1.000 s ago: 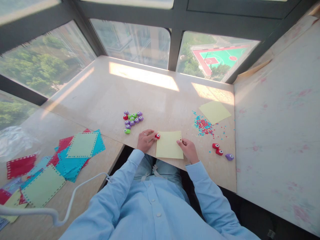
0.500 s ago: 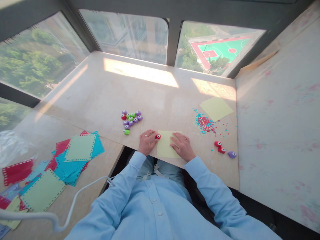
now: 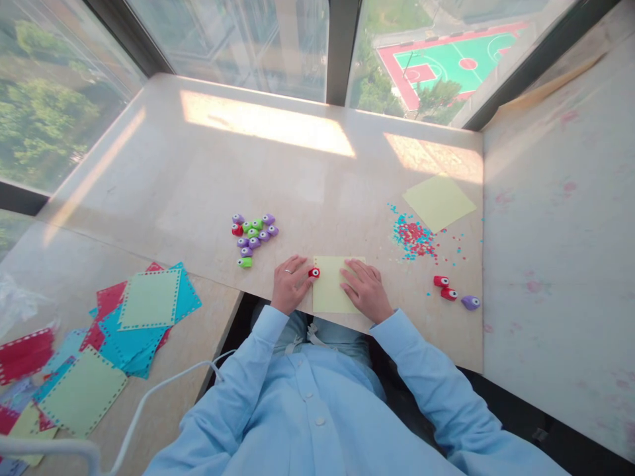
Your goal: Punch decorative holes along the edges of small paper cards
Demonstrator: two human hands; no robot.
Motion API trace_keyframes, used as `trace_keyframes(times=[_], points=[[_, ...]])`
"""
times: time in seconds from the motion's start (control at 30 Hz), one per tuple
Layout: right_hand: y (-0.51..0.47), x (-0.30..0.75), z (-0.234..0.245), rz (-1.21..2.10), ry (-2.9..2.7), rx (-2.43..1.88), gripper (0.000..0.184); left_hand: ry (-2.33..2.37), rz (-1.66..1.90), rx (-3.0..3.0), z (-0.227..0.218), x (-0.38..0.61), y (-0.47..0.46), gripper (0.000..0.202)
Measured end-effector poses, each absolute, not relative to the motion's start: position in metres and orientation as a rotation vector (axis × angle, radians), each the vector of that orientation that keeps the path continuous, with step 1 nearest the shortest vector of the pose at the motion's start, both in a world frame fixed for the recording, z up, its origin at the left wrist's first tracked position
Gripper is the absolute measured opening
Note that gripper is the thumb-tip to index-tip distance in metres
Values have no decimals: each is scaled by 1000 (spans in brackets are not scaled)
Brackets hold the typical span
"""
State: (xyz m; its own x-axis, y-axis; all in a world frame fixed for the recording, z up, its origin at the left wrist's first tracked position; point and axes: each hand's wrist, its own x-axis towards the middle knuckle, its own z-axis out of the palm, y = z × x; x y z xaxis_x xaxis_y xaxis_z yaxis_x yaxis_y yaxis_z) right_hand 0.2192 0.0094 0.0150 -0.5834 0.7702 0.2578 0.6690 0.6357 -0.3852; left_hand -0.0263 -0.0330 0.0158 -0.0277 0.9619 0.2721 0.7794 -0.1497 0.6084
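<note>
A pale yellow sheet of paper [image 3: 330, 291] lies at the table's front edge, before my body. My left hand [image 3: 292, 283] is closed around a small red craft punch [image 3: 314, 272] at the sheet's left edge, near the top corner. Small marks, perhaps holes, show at that corner above the punch. Resting on the sheet's right side, my right hand [image 3: 366, 285] has its fingers stretched out and holds nothing.
Several purple, green and red punches [image 3: 254, 233] cluster to the left. Red and blue paper bits [image 3: 417, 238] lie to the right beside another yellow sheet [image 3: 439, 201], with red punches [image 3: 448, 293] and a purple punch [image 3: 470, 303] nearer. Coloured perforated sheets [image 3: 151, 297] and a white cable [image 3: 149, 393] are at left.
My view has shifted, showing less of the window frame. Along the sheet's left edge, the red punch sits slightly closer to me. My right hand stays on the paper.
</note>
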Motion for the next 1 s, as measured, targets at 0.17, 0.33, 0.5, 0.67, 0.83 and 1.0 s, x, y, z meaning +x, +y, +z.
trace_keyframes(times=[0.17, 0.33, 0.5, 0.67, 0.83, 1.0], points=[[9, 219, 18, 373, -2457, -1147, 31, 1863, 929, 1944, 17, -25, -32, 24], [9, 219, 19, 399, -2440, -1139, 31, 1851, 936, 1911, 21, -24, -32, 25], [9, 222, 18, 447, -2290, -1111, 31, 1835, 970, 1816, 25, -26, -32, 39], [8, 224, 20, 533, -2167, -1128, 29, 1889, 994, 1586, 30, -24, -23, 34], [7, 230, 20, 536, -2002, -1161, 26, 2027, 995, 1401, 35, -13, -12, 29], [-2, 240, 20, 483, -1905, -1206, 22, 2075, 946, 1453, 38, -4, -8, 22]])
